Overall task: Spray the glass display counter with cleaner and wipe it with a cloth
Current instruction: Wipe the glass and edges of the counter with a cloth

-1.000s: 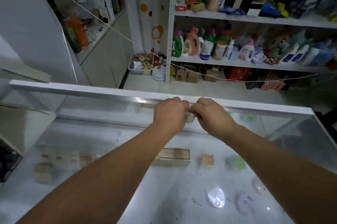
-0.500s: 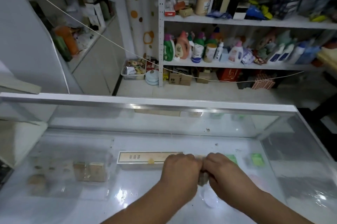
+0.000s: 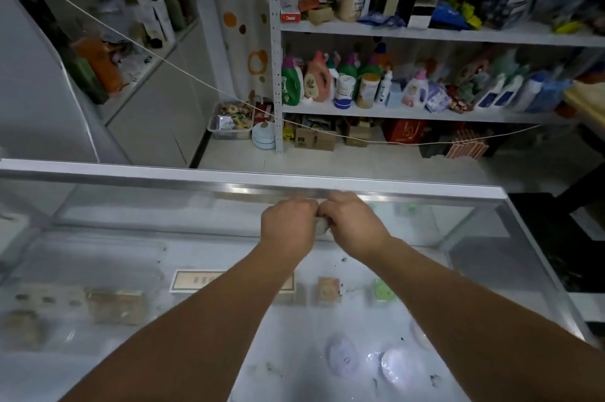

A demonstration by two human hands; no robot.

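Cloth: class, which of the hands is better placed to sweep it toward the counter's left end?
Left, probably: left hand sits on that side of the cloth; right hand would cross it.

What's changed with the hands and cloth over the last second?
The left hand and right hand pushed the wadded cloth from mid-counter to the far edge of the glass counter top, where they were a second ago. Both still grip the cloth; the goods under the glass stayed put.
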